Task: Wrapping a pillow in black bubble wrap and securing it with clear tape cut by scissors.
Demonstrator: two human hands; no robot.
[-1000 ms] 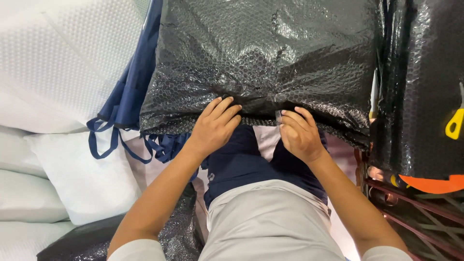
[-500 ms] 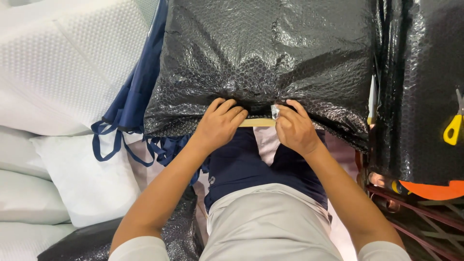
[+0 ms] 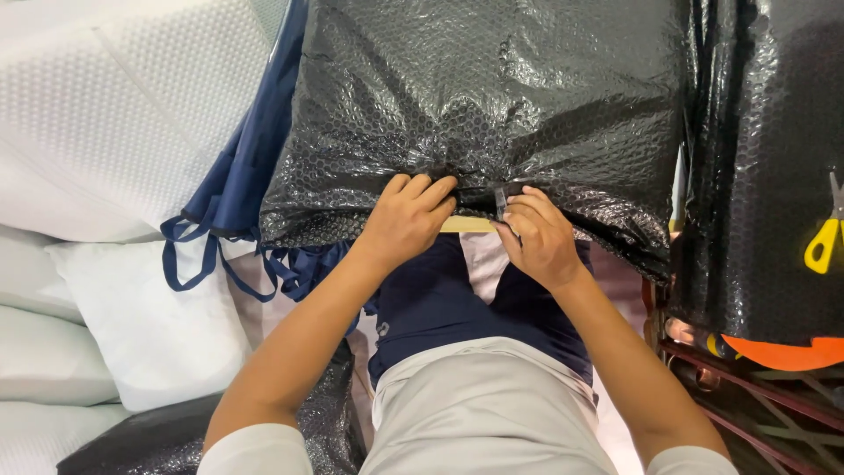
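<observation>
Head view, looking straight down: I see both of my hands meeting at the near edge of a big parcel wrapped in black bubble wrap (image 3: 492, 97), which fills the upper middle of the frame. My left hand (image 3: 406, 220) lies palm down with its fingers curled together over the gathered edge of the wrap, gripping it. My right hand (image 3: 538, 236) sits just beside it, fingers bent and pinching the same bunched edge, with a small dark piece held at the fingertips; I cannot tell what that piece is. Between the two hands a pale tan strip (image 3: 466, 225) shows under the wrap. Navy cloth with loose ties (image 3: 242, 189) hangs at the left of the parcel, and white padded cushions (image 3: 105, 132) are stacked along the left edge. At the far right a second black-wrapped bundle (image 3: 765, 158) stands, with yellow scissor handles (image 3: 825, 242) resting against it.
</observation>
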